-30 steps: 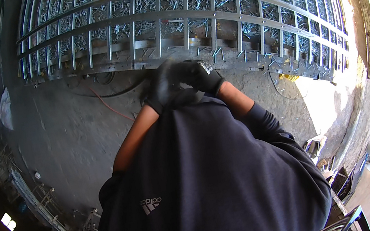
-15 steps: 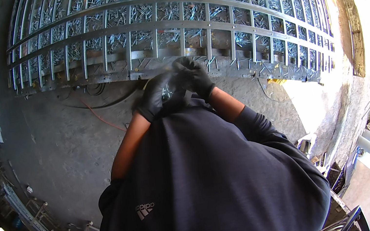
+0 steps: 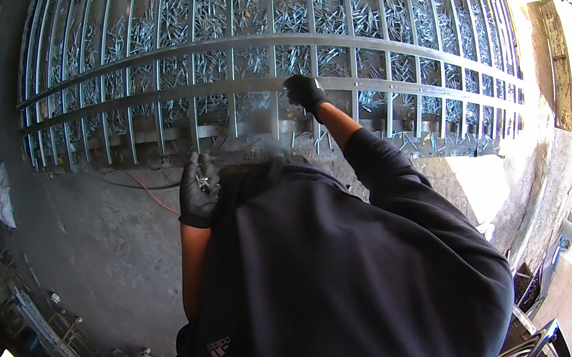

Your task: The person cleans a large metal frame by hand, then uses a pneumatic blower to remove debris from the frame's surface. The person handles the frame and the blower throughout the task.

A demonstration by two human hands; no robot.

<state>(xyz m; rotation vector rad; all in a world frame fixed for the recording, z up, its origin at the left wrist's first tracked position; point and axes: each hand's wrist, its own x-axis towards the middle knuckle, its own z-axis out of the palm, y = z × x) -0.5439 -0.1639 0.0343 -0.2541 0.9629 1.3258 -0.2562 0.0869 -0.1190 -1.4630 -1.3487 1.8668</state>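
Observation:
Both my hands wear black gloves. My left hand is cupped near the frame's front edge, fingers curled round several small silvery metal fasteners; their exact kind is too small to tell. Farther forward and to the right, my right hand is at the lower of two long cross strips of a metal bar frame. Its fingers are bent together at the strip, and whatever they hold is hidden. Thin upright bars run away from me under the strips.
Under and between the bars, a broad surface is strewn with many loose bluish metal pieces. A red hose or cable and a dark cable lie on the grey floor. A wooden beam is at the far right.
My hands have parted from close together before my chest. The right has reached forward to the cross strip; the left has moved left and lower, showing the fasteners. The view has shifted.

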